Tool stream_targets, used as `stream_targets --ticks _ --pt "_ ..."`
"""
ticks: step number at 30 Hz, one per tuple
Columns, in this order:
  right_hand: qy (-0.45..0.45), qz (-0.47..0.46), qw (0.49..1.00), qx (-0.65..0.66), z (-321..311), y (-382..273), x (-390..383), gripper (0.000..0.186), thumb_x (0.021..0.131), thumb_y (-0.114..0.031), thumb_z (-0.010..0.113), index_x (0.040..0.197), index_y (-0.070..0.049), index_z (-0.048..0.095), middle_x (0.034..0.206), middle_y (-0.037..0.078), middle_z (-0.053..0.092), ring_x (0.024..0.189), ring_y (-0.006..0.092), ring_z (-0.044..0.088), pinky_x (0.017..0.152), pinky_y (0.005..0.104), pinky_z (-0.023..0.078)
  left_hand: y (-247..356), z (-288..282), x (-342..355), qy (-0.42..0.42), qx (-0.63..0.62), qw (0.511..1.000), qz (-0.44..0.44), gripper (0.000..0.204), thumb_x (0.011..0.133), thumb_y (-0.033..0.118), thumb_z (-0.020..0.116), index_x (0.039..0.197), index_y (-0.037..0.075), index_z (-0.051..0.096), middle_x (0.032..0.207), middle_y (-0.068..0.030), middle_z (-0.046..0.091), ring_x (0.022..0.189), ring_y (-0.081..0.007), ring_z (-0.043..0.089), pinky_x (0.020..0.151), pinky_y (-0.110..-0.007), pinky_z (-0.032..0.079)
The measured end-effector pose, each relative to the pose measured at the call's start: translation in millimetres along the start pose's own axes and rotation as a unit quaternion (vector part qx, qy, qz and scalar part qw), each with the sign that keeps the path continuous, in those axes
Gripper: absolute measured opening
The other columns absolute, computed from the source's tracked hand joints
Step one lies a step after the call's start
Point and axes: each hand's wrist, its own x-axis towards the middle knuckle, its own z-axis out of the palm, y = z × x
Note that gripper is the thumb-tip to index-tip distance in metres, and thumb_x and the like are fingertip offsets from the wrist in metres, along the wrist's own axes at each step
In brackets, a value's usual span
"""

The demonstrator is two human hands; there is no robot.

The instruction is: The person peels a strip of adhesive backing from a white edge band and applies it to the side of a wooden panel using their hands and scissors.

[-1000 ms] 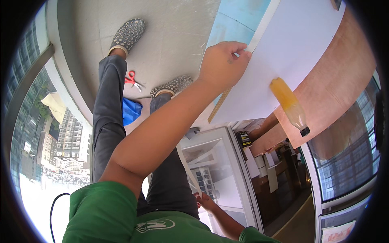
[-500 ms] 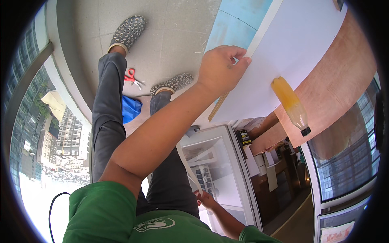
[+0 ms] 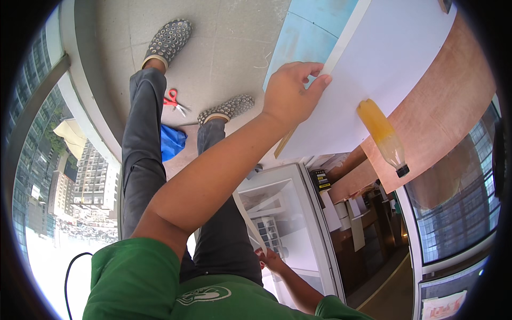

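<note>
My left hand (image 3: 296, 92) reaches across to the edge of a white board (image 3: 384, 58). Its thumb and fingers close around that edge, along which a narrow pale band (image 3: 341, 45) runs. Low in the view, beside my thigh, my right hand (image 3: 270, 260) is closed on the end of a long pale strip (image 3: 249, 221). The strip slants up past my leg, and its far part is hidden behind my left forearm. A plastic bottle (image 3: 381, 130) with yellow liquid and a black cap lies on the board, overhanging its edge.
Red-handled scissors (image 3: 172, 100) lie on the floor between my feet, near a blue bag (image 3: 172, 143). A light blue panel (image 3: 306, 37) lies beyond the white board, and a brown wooden sheet (image 3: 442, 101) lies to its right. A white-framed glass door (image 3: 298, 213) stands near my right arm.
My left hand has shifted very slightly along the board's edge. My right hand and the strip have hardly moved.
</note>
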Motion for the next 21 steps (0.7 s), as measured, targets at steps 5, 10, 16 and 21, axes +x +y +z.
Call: stream_targets --ticks 5,10,16,21 --pt "0.011 0.002 1.0 -0.008 -0.7 3.8 1.5 0.027 0.096 -0.012 0.06 0.122 -0.006 0.056 0.08 0.004 0.055 0.065 0.0123 0.053 0.061 0.0303 0.048 -19.7 -0.8 -23.5 -0.001 -0.022 1.0 0.002 0.034 0.086 0.03 0.07 0.107 0.003 0.072 0.094 -0.0129 0.07 0.082 -0.0262 0.064 0.076 -0.036 0.052" --pt "0.007 -0.007 1.0 0.009 0.2 0.0 2.2 0.027 0.095 -0.012 0.062 0.12 -0.004 0.056 0.08 0.004 0.055 0.065 0.0123 0.053 0.059 0.0301 0.048 -24.3 -5.6 -32.9 -0.024 -0.017 0.999 -0.035 0.035 0.085 0.031 0.072 0.107 0.004 0.072 0.096 -0.0134 0.07 0.084 -0.0255 0.065 0.076 -0.036 0.053" --pt "-0.003 -0.033 0.999 0.027 -0.4 2.8 5.9 0.026 0.094 -0.012 0.063 0.118 -0.003 0.057 0.073 0.003 0.054 0.061 0.0123 0.053 0.057 0.03 0.047 -21.2 -5.8 -33.6 -0.027 0.008 0.999 -0.041 0.036 0.084 0.031 0.073 0.107 0.004 0.072 0.098 -0.0141 0.07 0.085 -0.0253 0.066 0.076 -0.035 0.053" --pt "-0.006 -0.042 0.999 0.033 -1.4 6.0 7.6 0.025 0.094 -0.012 0.063 0.117 -0.003 0.057 0.072 0.003 0.054 0.06 0.0124 0.054 0.056 0.03 0.047 -21.6 -4.9 -32.6 -0.023 0.012 0.999 -0.041 0.036 0.084 0.032 0.073 0.106 0.003 0.072 0.097 -0.0141 0.071 0.085 -0.0251 0.066 0.076 -0.035 0.053"
